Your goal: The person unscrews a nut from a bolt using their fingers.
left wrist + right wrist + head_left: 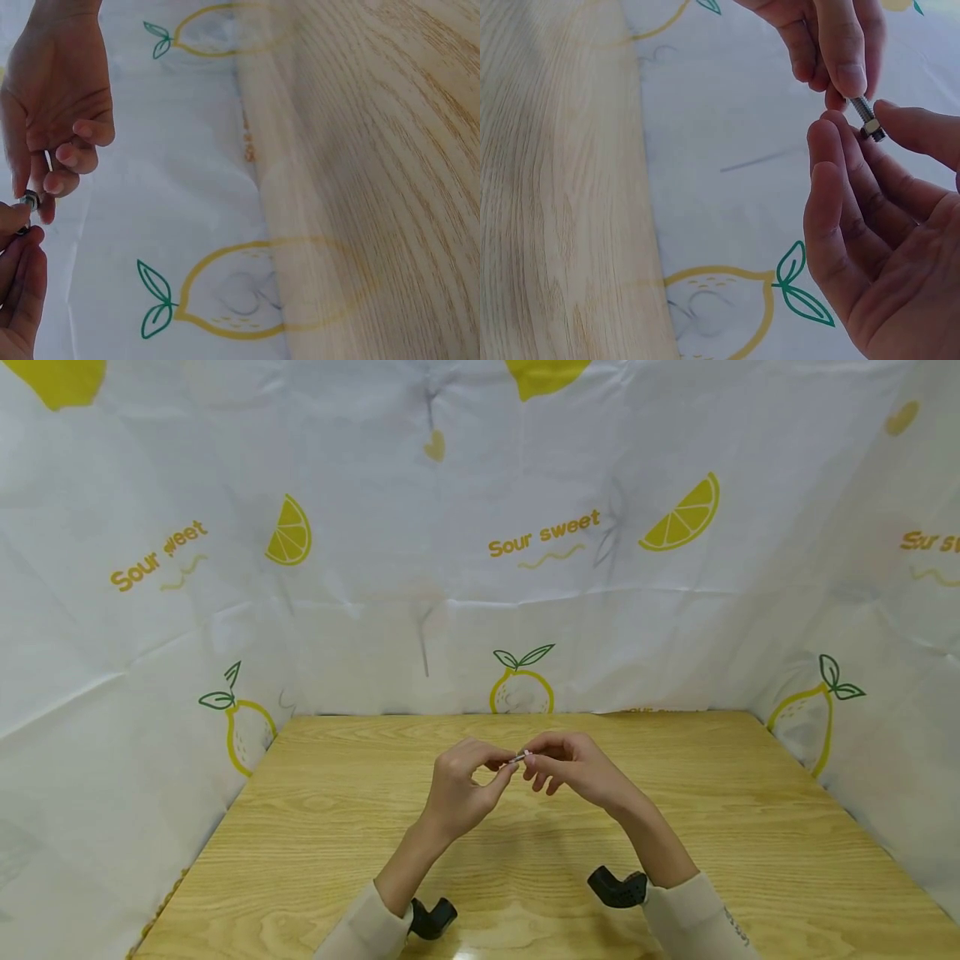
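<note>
A small metal bolt (pixel 861 107) with a silver nut (pixel 871 127) near its far end is held up between the two hands, above the table. The left hand (pixel 462 781) pinches one end of the bolt between thumb and fingertips, covering that end. From the other side, the right hand (pixel 581 768) has its thumb and index fingertip around the nut, its other fingers loosely bent below. Seen from the left wrist, the nut (pixel 30 199) shows between the right hand's (pixel 64 90) fingertips, just above the left hand's (pixel 19 277) pinch.
A wooden table (pixel 337 860) lies under both hands. White cloth (pixel 375 635) printed with lemons hangs behind it and along its sides. Black wrist mounts (pixel 618 887) stick out inward from the light sleeves (pixel 693 918).
</note>
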{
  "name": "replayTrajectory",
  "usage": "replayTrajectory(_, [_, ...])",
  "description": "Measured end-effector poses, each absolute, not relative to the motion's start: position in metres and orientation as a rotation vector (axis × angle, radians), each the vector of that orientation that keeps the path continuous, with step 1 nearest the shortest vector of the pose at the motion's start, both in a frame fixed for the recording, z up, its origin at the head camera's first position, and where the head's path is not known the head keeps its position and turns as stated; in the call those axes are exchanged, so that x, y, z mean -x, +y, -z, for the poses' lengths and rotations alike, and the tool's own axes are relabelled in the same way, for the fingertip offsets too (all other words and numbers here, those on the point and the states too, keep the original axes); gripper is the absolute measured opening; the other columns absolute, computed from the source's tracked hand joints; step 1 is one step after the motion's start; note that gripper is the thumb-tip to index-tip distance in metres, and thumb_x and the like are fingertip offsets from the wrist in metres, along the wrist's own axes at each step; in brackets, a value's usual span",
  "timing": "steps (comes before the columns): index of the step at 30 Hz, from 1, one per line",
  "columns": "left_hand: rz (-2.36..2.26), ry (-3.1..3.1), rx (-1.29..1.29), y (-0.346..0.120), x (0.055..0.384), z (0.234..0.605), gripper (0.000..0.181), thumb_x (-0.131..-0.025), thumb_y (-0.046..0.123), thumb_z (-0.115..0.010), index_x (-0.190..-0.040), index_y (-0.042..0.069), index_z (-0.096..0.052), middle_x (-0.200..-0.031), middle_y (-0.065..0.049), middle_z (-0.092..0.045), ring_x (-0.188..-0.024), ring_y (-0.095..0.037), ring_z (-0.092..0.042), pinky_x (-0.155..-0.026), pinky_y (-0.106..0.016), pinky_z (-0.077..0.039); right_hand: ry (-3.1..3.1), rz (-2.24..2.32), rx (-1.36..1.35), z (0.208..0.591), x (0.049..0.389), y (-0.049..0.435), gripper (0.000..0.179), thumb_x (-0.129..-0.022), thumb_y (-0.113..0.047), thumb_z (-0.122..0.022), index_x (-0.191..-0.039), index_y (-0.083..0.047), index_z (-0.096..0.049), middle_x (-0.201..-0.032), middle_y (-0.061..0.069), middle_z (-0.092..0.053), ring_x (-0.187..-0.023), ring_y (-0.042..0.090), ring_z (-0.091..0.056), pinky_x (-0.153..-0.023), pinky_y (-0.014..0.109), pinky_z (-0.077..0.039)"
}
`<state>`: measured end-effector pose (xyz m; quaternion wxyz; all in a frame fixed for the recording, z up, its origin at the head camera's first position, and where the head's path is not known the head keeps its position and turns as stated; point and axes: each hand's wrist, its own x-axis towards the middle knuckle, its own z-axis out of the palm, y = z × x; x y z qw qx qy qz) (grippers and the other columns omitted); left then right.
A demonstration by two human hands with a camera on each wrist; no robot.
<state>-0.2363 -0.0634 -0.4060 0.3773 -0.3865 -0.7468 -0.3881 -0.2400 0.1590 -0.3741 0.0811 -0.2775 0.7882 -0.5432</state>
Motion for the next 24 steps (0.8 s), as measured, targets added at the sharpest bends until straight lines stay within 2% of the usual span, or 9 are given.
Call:
replayTrajectory(4, [0.994,-1.919,0.989,-0.0637,0.2365,0.406,0.005,-0.089,0.008,-0.081,-0.094,0.007,-0.08,-0.083,-0.003,-0.077,-0.073,-0.02,-0.071,-0.067,-0.026,-0.059,2.36,1.606,0.837,0.3737,0.2404,0.1597,0.029,-0.106,-0.019,-0.06,-0.121,0.005,-0.068,-0.099,0.021,-0.072,-0.079,0.027,-0.073,-0.069,0.043,-0.064])
replayTrajectory(9, [0.987,-1.911,1.0,-0.0637,0.2369,0.4063,0.004,-0.09,0.01,-0.08,-0.093,0.007,-0.08,-0.082,-0.003,-0.077,-0.072,-0.018,-0.07,-0.067,-0.024,-0.058,2.366,1.62,0.854,0.3737,0.2392,0.159,0.026,-0.104,-0.016,-0.062,-0.12,0.004,-0.068,-0.099,0.022,-0.071,-0.076,0.015,-0.071,-0.067,0.035,-0.062])
replayTrajectory(12, [0.988,-1.906,1.004,-0.0637,0.237,0.4065,0.005,-0.089,0.008,-0.081,-0.093,0.007,-0.08,-0.082,-0.003,-0.077,-0.072,-0.018,-0.07,-0.066,-0.025,-0.058,2.358,1.647,0.861,0.374,0.2386,0.1584,0.026,-0.103,-0.015,-0.063,-0.12,0.004,-0.068,-0.099,0.022,-0.071,-0.076,0.013,-0.07,-0.067,0.034,-0.062])
replayTrajectory(17, [0.987,-1.902,1.01,-0.064,0.2373,0.4067,0.006,-0.088,0.006,-0.081,-0.093,0.007,-0.08,-0.082,-0.003,-0.077,-0.072,-0.018,-0.07,-0.066,-0.028,-0.059,2.35,1.667,0.879,0.3751,0.2394,0.1585,0.026,-0.104,-0.012,-0.062,-0.122,0.005,-0.067,-0.099,0.023,-0.071,-0.077,0.018,-0.071,-0.067,0.035,-0.062])
replayTrajectory(24, [0.969,-1.882,1.017,-0.065,0.2393,0.4077,0.008,-0.087,0.004,-0.082,-0.094,0.007,-0.079,-0.083,-0.002,-0.077,-0.074,-0.012,-0.07,-0.071,-0.019,-0.057,2.362,1.628,0.885,0.3748,0.2402,0.1593,0.026,-0.104,-0.013,-0.062,-0.121,0.005,-0.068,-0.098,0.022,-0.071,-0.077,0.017,-0.072,-0.068,0.042,-0.063])
